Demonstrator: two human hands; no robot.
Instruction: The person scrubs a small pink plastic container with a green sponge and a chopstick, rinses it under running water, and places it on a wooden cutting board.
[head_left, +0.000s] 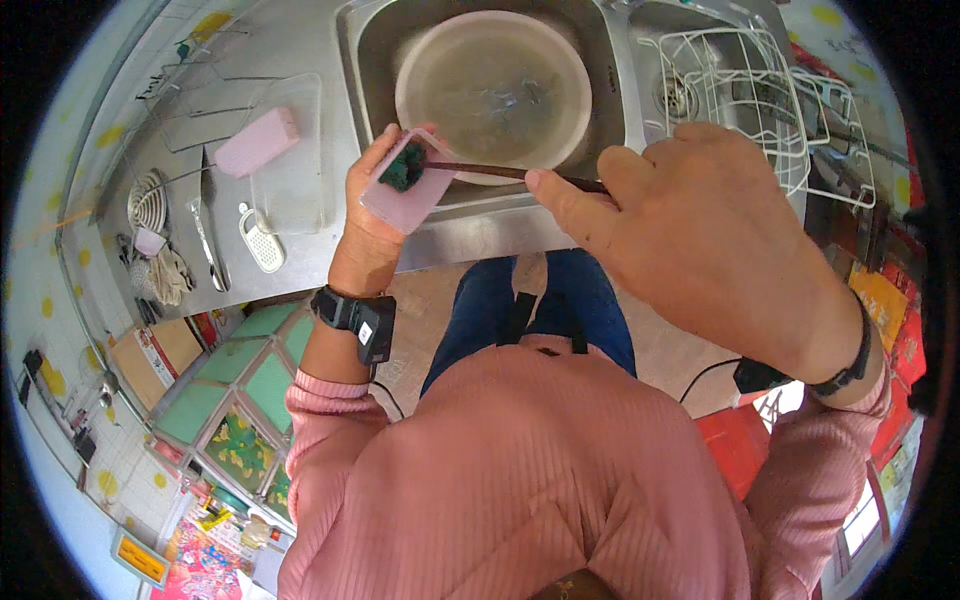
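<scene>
My left hand (375, 195) holds a small pink plastic container (420, 199), tilted, above the front left edge of the sink. A dark green scouring pad (405, 166) is inside the container. My right hand (675, 217) grips a thin dark brown stick (487, 169), whose far end reaches into the container at the green pad. Behind both hands, a round light basin (405, 90) holding cloudy water sits in the metal sink (367, 45).
On the steel counter (315, 277) at left are a pink block (259, 142), a clear tray (315, 187), a white grater (262, 244), a metal utensil (206, 244) and gloves (169, 274). White wire racks (757, 75) stand at right.
</scene>
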